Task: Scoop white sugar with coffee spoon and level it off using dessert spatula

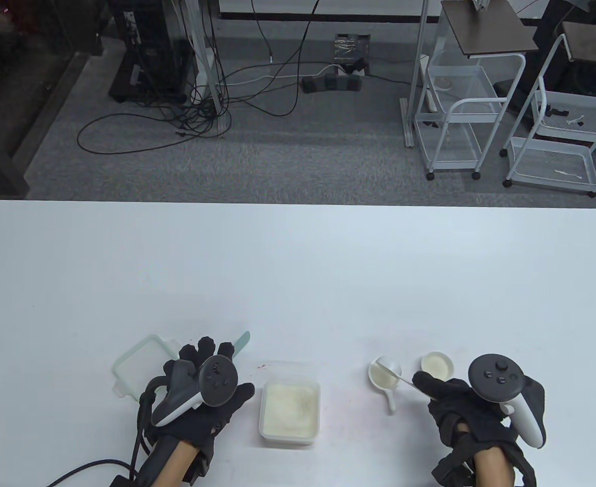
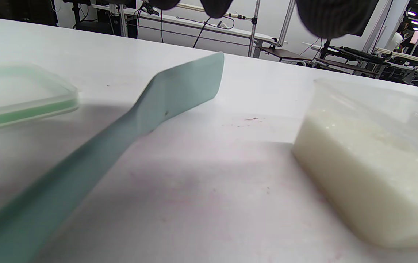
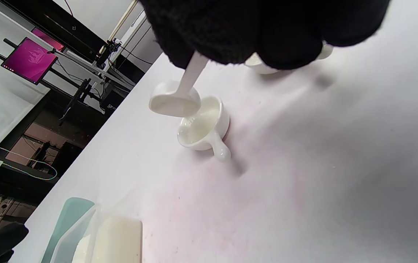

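A clear tub of white sugar (image 1: 264,417) stands at the front middle; it also shows in the left wrist view (image 2: 369,164). A pale green dessert spatula (image 1: 243,340) lies left of it, its blade (image 2: 187,86) pointing away. My left hand (image 1: 229,362) is spread over its handle, with the fingertips (image 2: 333,18) clear of the blade. My right hand (image 1: 422,380) pinches the handle of a white coffee spoon (image 1: 385,369). The spoon bowl (image 3: 175,103) hangs tilted over a small white handled cup (image 3: 209,137) that holds white sugar.
The tub's green-rimmed lid (image 1: 140,361) lies at the far left, beside the spatula (image 2: 19,98). A small round white dish (image 1: 437,364) sits just behind my right hand. The table's far half is bare white surface.
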A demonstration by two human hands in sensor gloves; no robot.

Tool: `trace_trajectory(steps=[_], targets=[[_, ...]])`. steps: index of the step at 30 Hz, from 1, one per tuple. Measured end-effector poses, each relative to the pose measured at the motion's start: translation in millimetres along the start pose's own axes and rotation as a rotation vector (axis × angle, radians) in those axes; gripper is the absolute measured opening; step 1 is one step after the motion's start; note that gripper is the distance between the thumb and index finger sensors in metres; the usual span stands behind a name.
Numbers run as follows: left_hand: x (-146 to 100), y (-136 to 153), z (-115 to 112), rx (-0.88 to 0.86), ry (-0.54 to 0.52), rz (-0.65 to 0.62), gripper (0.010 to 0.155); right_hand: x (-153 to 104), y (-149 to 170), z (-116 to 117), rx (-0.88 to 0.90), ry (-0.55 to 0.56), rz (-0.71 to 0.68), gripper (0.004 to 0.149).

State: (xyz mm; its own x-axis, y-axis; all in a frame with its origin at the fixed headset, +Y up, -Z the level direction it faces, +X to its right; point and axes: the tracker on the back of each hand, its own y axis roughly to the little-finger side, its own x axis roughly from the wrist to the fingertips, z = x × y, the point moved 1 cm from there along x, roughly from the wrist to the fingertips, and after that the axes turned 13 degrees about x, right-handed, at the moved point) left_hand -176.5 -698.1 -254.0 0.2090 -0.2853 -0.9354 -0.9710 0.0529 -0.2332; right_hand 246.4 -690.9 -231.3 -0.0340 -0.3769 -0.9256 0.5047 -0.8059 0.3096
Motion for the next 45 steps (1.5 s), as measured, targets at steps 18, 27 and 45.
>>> trace_trajectory(steps=[18, 27, 45], targets=[[0, 0, -1, 0.002, 0.007, 0.0, 0.091, -1, -12, 8, -0.174, 0.035, -0.038, 0.05], [0, 0, -1, 0.003, 0.013, 0.0, 0.092, -1, -13, 8, -0.17, 0.055, -0.047, 0.051], [1, 1, -2, -0.012, 0.007, 0.003, 0.094, -8, -35, 15, -0.066, 0.17, -0.338, 0.046]])
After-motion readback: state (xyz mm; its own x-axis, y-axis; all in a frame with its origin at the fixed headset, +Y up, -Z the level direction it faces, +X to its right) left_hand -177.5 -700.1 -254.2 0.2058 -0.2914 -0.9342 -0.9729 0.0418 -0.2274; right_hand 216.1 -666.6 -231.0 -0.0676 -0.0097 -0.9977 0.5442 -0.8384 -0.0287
